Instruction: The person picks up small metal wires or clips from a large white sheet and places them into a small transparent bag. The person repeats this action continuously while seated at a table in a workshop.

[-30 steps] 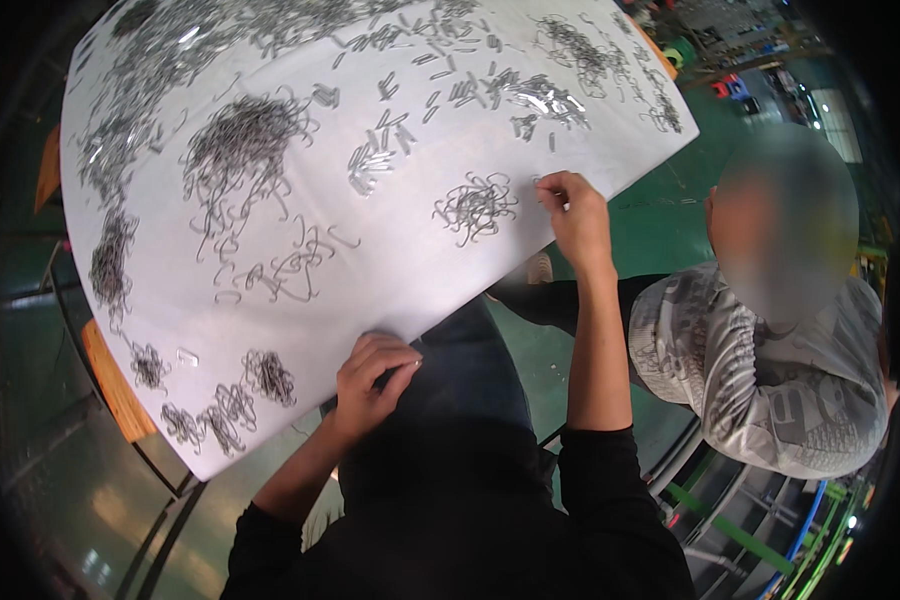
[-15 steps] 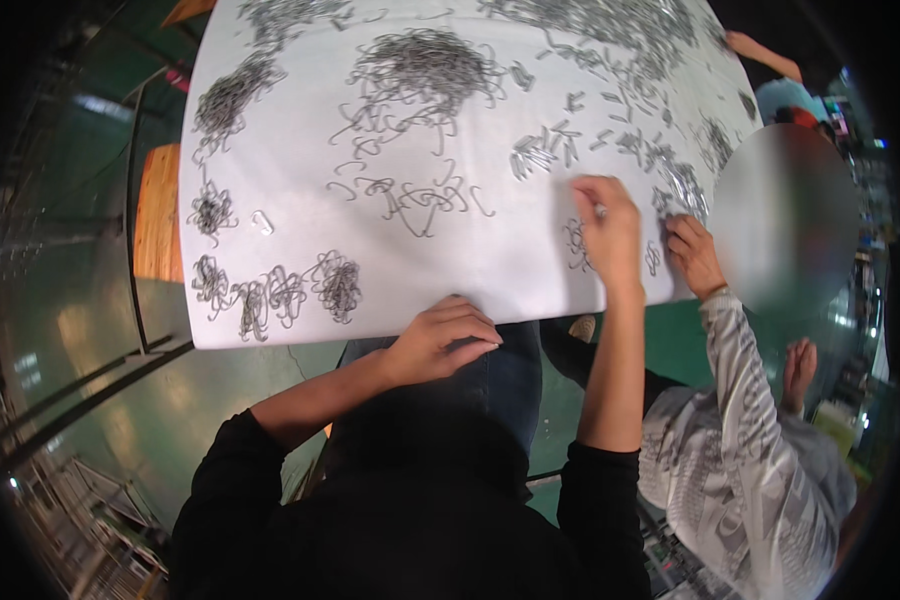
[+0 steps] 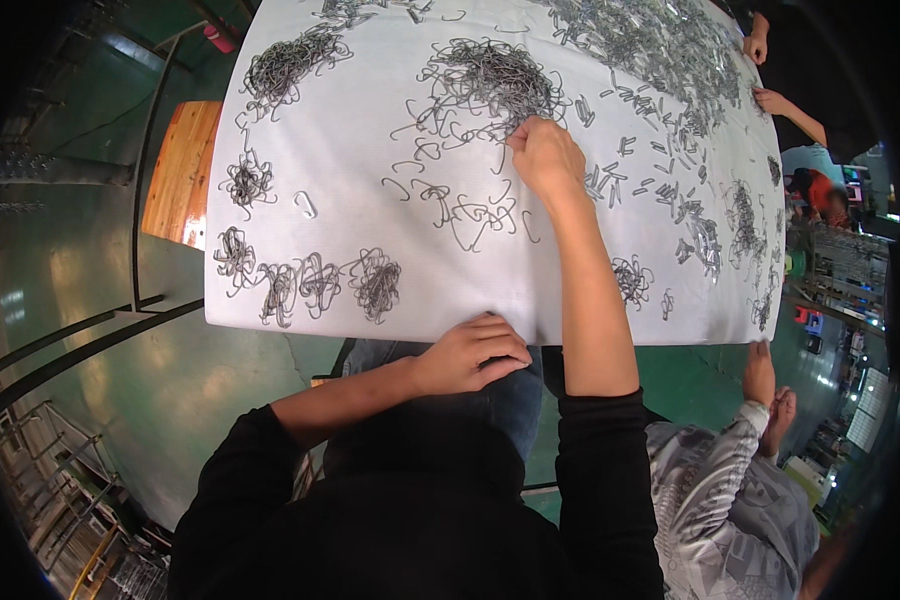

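Observation:
My right hand [image 3: 548, 158] reaches across the white-covered table [image 3: 310, 260] to the near right edge of a large pile of dark, curved wire hooks [image 3: 490, 75]. Its fingers are pinched together at the pile, and what they hold is hidden. Loose wire hooks [image 3: 480, 215] lie scattered below that pile, left of my right forearm. At the table's near edge rests my left hand [image 3: 475, 353], its fingers loosely bent and apart, with nothing in it. A small cluster of hooks [image 3: 632, 280] lies just right of my right forearm.
Several hook clusters [image 3: 377, 285] line the near left of the table, with a long heap [image 3: 295, 70] behind. Short metal clips [image 3: 660, 80] spread over the far right. A co-worker in a patterned sleeve [image 3: 725, 470] is at my right; another person's hand [image 3: 770, 102] touches the right edge.
My right hand has moved forward and left, from the small near-right cluster to the large hook pile. My left hand stays at the edge. The neighbour's hand has drawn back; the view has shifted.

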### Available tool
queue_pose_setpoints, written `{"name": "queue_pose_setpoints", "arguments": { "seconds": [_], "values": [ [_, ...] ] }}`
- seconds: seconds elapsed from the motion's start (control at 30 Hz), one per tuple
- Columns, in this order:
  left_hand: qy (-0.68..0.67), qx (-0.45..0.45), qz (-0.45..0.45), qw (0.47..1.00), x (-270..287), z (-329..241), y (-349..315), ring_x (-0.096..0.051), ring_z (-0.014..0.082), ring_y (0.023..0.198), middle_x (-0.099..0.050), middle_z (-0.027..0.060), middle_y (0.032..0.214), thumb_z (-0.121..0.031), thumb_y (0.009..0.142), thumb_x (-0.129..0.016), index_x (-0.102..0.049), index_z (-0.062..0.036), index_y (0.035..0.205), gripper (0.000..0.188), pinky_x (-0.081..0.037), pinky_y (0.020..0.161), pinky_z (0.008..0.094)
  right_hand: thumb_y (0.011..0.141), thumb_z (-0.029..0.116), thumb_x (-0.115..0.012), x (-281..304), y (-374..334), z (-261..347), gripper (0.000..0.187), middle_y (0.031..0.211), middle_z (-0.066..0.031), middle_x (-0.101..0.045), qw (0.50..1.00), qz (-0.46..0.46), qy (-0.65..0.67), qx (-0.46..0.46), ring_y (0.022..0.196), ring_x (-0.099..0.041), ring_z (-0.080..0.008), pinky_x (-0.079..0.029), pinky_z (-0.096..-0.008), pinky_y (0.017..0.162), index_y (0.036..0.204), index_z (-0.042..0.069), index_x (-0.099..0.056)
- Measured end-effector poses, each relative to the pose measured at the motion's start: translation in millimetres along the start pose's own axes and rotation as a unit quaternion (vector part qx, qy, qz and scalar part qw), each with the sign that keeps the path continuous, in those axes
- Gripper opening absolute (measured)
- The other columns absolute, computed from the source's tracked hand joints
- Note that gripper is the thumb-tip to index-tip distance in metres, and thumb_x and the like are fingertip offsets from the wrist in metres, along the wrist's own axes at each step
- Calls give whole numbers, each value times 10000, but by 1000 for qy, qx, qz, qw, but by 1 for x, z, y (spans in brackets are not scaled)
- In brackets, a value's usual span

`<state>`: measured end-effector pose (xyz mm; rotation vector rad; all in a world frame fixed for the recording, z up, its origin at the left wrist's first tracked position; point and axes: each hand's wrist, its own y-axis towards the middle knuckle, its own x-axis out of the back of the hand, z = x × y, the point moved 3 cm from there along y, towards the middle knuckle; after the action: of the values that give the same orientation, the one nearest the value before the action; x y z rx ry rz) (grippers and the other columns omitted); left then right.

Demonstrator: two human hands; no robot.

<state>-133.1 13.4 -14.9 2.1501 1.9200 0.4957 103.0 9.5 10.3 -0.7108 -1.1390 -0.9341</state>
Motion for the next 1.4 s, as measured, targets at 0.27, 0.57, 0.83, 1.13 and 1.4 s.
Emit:
{"name": "queue_pose_setpoints", "arguments": {
  "seconds": [0.27,0.57,0.83,1.13,1.4],
  "values": [
    [-1,23,-24,999,-11,-9,-3,-605,219,880,-666,53,893,2,774,-717,-674,-38,895,134,-492,787,334,805,14,-677,26,-66,-25,201,882,-132,-664,937,-138,320,-15,733,-662,-216,-510,-329,634,982,2,-583],
    [44,23,-58,997,-24,-19,-10,-621,223,838,-669,86,891,18,791,-706,-675,-30,919,140,-492,758,321,808,-89,-681,61,-270,-33,299,874,-110,-658,755,-152,616,-164,735,-667,-160,-550,-252,666,1039,-13,-505],
    [19,29,-71,997,-41,-29,-8,-617,143,809,-674,65,951,4,819,-694,-641,-47,1031,224,-499,723,269,814,-89,-681,51,-315,-34,252,871,-101,-666,742,-230,605,-177,749,-661,-140,-540,-243,694,985,12,-525],
    [129,-26,-38,991,-23,-29,23,-617,252,958,-660,108,1000,-36,813,-706,-663,-39,1057,248,-489,849,361,814,-82,-694,54,-326,-33,250,901,-124,-673,788,-333,508,-105,779,-667,-130,-549,-233,687,968,6,-517],
    [436,-82,86,892,42,55,181,-628,247,873,-694,82,951,-193,855,-674,-704,-70,960,165,-499,794,352,812,-109,-675,58,-324,-40,277,922,-111,-646,808,-314,490,-87,825,-672,-171,-552,-261,716,985,25,-506]
  ]
}}
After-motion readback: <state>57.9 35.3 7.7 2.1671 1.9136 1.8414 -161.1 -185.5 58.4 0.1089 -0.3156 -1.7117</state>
